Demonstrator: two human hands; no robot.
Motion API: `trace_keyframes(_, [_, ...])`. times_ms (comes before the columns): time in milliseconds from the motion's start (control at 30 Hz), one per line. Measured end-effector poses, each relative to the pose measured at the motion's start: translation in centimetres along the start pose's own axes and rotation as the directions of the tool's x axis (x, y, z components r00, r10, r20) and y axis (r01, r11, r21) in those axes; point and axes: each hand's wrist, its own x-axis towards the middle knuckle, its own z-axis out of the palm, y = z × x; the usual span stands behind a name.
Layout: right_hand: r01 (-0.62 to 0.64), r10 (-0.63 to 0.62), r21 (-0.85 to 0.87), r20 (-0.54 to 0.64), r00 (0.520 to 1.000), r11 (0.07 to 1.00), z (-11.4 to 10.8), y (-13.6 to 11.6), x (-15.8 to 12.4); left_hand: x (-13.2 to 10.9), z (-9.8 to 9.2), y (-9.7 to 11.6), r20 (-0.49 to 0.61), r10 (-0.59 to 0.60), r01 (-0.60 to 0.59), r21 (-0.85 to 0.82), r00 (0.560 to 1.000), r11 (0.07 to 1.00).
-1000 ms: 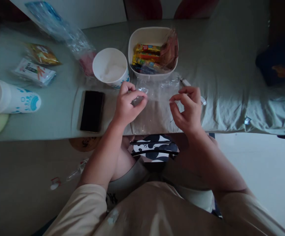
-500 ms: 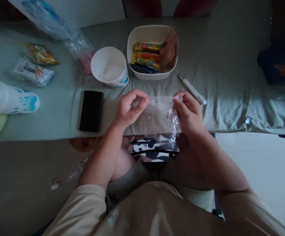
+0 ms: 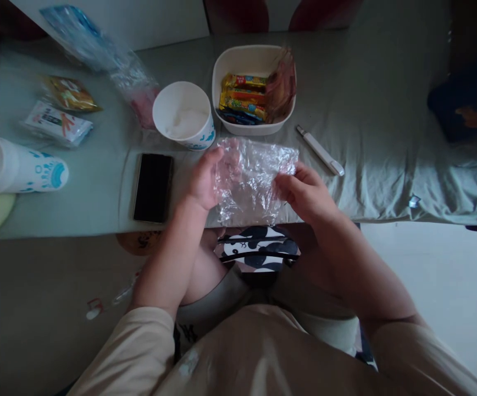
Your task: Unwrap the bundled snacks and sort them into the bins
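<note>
**Clear plastic film between both hands, above grey-green cloth**

Largest item: the cloth, covering a long raised surface, creased toward its right front edge. At back left lies a long wrapper, see-through, blue at the far end, pinkish at the near end. Far left: a cup stack, white with blue print, on its side, partly out of frame. Cream tub at back centre, upright; contains yellow packets and a reddish wrapper against its right wall.

Clear plastic film: crinkled, glossy, positioned in front of the tub near the cloth's front edge. Left hand touches its left side; fingers show through. Cannot tell whether they lie inside or behind, nor whether they pinch. Right hand grasps the right side, thumb on the near face.

White paper cup stands upright just left of the tub; whitish contents, nature unclear. Dark-screened phone lies flat, left of the left hand. White packet and gold packet lie close together, left of the long wrapper. Slim pale tool, type unclear, lies aslant beyond the right hand. Smallest: silvery scrap, well to the right, near the front edge.
</note>
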Motion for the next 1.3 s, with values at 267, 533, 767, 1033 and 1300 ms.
trace_keyframes(267, [-0.005, 0.005, 0.009, -0.001, 1.0, 1.0, -0.2, 0.0, 0.2, 0.0, 0.8, -0.7, 0.011, 0.009, -0.01, 0.144, 1.0, 0.99])
trace_keyframes(533, [0.04, -0.043, -0.037, -0.084, 0.996, 0.999, -0.3, -0.8, 0.4, -0.5, 0.6, -0.7, 0.084, -0.161, 0.137, 0.236, 0.983, 0.962])
trace_keyframes(767, [0.135, -0.129, 0.038, -0.142, 0.981, 0.99, -0.5, -1.7, 0.1, -0.7, 0.8, 0.4, 0.04, -0.016, 0.015, 0.027, 0.999, 1.0])
trace_keyframes(1033, [0.234, -0.257, -0.206, -0.094, 0.962, 0.95, -1.4, -1.1, 0.4, 0.0, 0.2, -0.3, -0.026, 0.15, -0.144, 0.164, 0.988, 0.976])
trace_keyframes(1300, [0.221, -0.16, -0.292, 0.218, 0.963, 0.931, -2.3, -0.4, 0.4, 0.9, 0.1, -1.5, -0.05, 0.248, -0.234, 0.19, 0.967, 0.953])
